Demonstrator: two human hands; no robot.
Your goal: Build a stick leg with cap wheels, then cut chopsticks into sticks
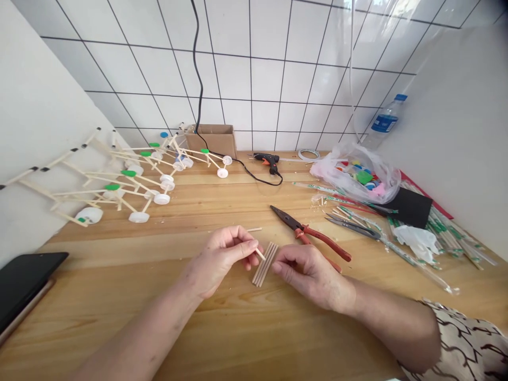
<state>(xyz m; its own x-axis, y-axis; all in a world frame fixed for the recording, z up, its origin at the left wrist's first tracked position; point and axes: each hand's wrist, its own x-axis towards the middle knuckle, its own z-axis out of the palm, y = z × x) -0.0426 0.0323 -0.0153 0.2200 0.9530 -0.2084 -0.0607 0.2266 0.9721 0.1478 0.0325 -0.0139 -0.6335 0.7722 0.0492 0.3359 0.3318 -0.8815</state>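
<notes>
Near the middle of the wooden table (190, 328), my left hand (228, 254) pinches a short wooden stick (260, 254) between thumb and fingers, its tip pointing down to the right. Beside it, several short sticks (265, 264) lie side by side on the table. My right hand (307, 272) rests just right of them with its fingers curled and pressed together; whether they hold anything is hidden. Another thin stick (254, 229) lies behind my left hand. Pliers with red handles (325, 242) lie closed behind my right hand.
Stick-built models with white wheels (162, 199) stand at the left. A glue gun (268, 160), cardboard box (214, 142) and tape roll (308, 154) are at the back. On the right lie scissors (353, 227), a bag of caps (359, 174) and wrapped sticks (456, 238). A phone (27, 280) lies left.
</notes>
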